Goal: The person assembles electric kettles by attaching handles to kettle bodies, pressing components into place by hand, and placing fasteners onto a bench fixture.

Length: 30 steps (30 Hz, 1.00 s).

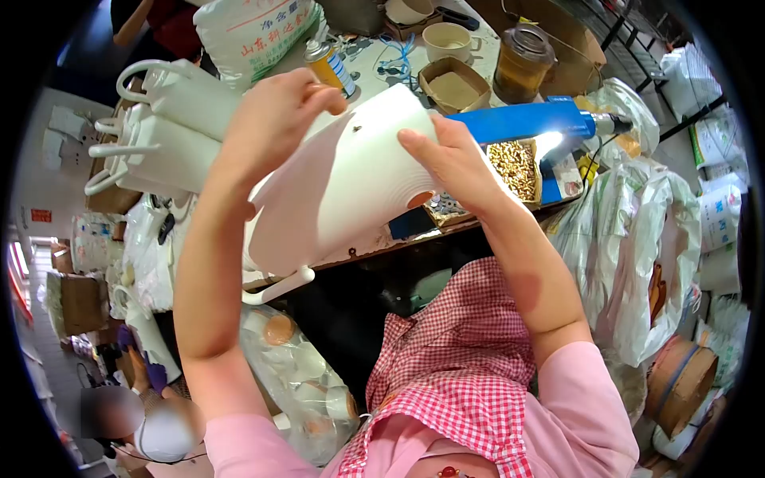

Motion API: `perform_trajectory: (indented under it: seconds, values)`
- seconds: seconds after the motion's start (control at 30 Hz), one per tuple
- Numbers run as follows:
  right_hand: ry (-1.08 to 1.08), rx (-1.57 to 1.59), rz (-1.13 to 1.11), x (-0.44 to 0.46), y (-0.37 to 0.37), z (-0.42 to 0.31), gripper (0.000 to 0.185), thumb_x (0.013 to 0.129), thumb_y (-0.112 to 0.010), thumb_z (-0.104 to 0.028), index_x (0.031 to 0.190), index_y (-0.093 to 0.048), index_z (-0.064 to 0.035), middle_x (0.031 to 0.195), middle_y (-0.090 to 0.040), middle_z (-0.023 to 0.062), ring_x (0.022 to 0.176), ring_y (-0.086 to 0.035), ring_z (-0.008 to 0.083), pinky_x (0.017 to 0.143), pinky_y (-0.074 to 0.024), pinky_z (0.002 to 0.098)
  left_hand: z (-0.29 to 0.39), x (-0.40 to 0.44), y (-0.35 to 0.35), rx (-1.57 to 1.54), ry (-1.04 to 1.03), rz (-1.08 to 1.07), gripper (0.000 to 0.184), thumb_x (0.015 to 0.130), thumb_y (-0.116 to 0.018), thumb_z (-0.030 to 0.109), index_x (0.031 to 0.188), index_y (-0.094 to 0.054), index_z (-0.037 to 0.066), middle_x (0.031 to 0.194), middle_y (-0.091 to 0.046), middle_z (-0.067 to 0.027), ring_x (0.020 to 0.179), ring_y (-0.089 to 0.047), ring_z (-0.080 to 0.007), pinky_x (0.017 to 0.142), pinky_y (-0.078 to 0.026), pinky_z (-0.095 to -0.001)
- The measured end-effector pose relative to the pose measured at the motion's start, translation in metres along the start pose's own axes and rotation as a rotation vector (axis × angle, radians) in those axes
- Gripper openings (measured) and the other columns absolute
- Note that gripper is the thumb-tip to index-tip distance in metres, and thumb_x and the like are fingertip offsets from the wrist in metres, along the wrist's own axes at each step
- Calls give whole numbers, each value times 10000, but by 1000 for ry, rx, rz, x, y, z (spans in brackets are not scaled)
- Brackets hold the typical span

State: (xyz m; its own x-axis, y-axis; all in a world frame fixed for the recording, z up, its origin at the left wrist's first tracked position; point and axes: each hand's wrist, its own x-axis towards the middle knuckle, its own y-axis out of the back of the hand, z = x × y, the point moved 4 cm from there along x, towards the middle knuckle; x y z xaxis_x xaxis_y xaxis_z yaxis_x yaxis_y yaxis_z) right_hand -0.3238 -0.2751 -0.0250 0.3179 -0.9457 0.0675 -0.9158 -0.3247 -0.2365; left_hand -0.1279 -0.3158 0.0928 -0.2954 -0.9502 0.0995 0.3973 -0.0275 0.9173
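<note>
A large white plastic jug shell (343,187) lies tilted in front of me, its curved white handle (283,288) pointing to the lower left. A small dark spot or hole shows on its upper side. My right hand (458,163) grips the ribbed right end, thumb on top. Above the shell's upper left edge is my left hand (279,115), its fingers curled together near the dark spot. Whatever those fingers hold, if anything, is too small to make out. Just behind them stands a yellow and blue spray can (329,65).
A blue tool with a lit lamp (518,122) sits beside a box of small brass parts (514,169). Behind are a cardboard tray (454,84), a cream mug (448,41) and a lidded amber jar (522,64). More white jugs (171,127) stand left. Another person (147,414) is lower left.
</note>
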Motion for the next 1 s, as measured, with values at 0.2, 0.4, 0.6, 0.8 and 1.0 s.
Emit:
perform_trajectory:
  seconds: [0.2, 0.4, 0.6, 0.8, 1.0]
  values:
    - [-39, -94, 16, 7, 6, 2, 458, 967, -596, -331, 1233, -605, 41, 1082, -678, 161, 937, -699, 247, 514, -618, 374, 29, -21, 8, -28, 19, -55, 293, 988, -667, 280, 991, -676, -14, 718, -529, 16, 677, -436, -77, 600, -381, -258]
    - [-126, -82, 11, 3, 5, -7, 468, 966, -592, -328, 1266, -599, 32, 1087, -677, 164, 947, -700, 271, 510, -624, 377, 32, -24, 3, -6, 3, -91, 314, 977, -673, 306, 990, -684, -7, 745, -601, -48, 664, -507, -139, 617, -425, -295]
    - [-140, -123, 32, -1, 3, -9, 487, 966, -590, -336, 1284, -582, 32, 1081, -675, 170, 915, -712, 287, 503, -622, 368, 42, -28, -2, 205, -11, -75, 328, 961, -673, 335, 950, -656, 8, 799, -689, -170, 702, -642, -312, 654, -494, -401]
    - [-121, -218, 64, 0, 3, -18, 501, 964, -585, -341, 1281, -572, 46, 1041, -676, 185, 852, -722, 299, 491, -613, 365, 39, -29, -5, 286, -40, -62, 346, 948, -683, 354, 916, -613, 16, 787, -682, -181, 719, -649, -378, 645, -492, -446]
    - [-108, -198, 49, 0, 3, -16, 487, 962, -583, -338, 1250, -592, 55, 1028, -681, 194, 826, -721, 297, 487, -608, 363, 42, -29, -6, 301, -59, -48, 342, 945, -687, 346, 923, -615, 12, 792, -687, -189, 730, -655, -391, 650, -495, -459]
